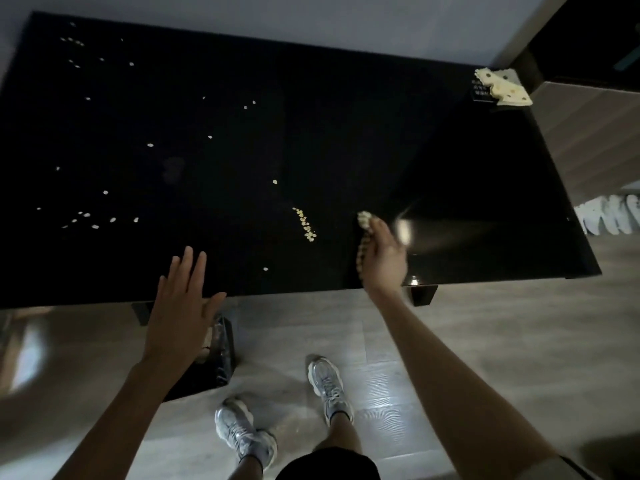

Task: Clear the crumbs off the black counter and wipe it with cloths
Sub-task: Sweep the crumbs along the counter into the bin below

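Crumb row (pixel 304 225): long axis slanting far-left to near-right.
Left hand (pixel 183 299): released, fingers straight, over counter (pixel 346 133) edge.
Right hand (pixel 384 254): grasping spotted cloth (pixel 363 219).

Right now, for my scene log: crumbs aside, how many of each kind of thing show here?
Hands: 2, left hand and right hand
Shoes: 2, left shoe and right shoe
Counters: 1, black counter
Cloth lots: 2, spotted cloth gripped in the right hand, cloth pile at the far right corner
Bags: 1, black bag on the floor
Total: 8
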Motion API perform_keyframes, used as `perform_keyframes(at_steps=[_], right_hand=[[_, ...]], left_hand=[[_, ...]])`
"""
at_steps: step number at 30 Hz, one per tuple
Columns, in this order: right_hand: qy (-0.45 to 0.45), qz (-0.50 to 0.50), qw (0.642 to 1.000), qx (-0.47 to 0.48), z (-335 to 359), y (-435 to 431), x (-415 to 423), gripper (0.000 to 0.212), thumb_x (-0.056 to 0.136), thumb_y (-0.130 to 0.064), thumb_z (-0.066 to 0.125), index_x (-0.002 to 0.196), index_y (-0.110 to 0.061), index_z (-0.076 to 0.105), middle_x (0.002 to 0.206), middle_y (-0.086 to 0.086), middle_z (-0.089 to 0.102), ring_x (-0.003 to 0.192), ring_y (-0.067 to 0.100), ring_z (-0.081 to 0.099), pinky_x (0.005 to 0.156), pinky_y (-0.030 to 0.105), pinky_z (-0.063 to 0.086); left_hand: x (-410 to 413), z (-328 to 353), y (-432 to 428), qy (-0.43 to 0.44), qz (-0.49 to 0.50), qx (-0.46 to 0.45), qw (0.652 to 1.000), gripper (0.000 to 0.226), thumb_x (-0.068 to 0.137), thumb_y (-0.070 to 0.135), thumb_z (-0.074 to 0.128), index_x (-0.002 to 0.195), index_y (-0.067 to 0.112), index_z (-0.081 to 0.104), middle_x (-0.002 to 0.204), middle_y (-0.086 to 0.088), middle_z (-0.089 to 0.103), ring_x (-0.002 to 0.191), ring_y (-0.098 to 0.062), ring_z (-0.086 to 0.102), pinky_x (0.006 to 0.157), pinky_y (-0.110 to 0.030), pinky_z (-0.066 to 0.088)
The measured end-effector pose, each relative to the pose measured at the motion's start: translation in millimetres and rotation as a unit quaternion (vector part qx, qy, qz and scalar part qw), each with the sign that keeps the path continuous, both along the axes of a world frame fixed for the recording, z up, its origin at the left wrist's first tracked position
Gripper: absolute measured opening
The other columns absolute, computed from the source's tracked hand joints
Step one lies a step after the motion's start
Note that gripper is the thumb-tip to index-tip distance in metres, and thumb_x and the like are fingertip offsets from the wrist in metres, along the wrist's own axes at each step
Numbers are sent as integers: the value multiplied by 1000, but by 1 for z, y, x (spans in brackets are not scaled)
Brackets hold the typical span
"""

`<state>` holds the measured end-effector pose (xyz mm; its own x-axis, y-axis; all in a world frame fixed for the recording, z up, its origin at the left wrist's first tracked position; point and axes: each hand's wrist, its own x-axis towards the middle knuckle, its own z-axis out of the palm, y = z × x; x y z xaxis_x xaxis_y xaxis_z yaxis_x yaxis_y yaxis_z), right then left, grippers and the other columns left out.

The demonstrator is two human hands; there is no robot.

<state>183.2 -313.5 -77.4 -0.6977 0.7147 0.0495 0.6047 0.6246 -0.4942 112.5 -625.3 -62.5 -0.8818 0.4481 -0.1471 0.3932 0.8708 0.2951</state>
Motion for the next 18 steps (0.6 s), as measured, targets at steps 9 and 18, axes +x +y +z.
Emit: perform_keyframes(at_steps=[9, 18], right_hand=[[-24, 93, 994, -48, 2, -154, -76, 57, 93, -3, 49, 144, -26, 39, 150, -9, 39, 120, 29, 47, 93, 30, 44], [175, 97, 962, -184, 42, -146, -58, 41, 97, 1, 41, 131, -15, 57, 126, -7, 60, 113, -2, 54, 104, 19, 41]], left_hand=[[-12, -3, -54, 0, -17, 16, 1000, 60, 95, 34, 37, 146, 9, 19, 155, -10, 14, 143, -24, 7, 113, -43, 12], [-28, 2, -79, 5, -19, 59, 998, 53, 95, 24, 44, 144, 8, 29, 153, -12, 22, 142, -28, 19, 114, -44, 16]])
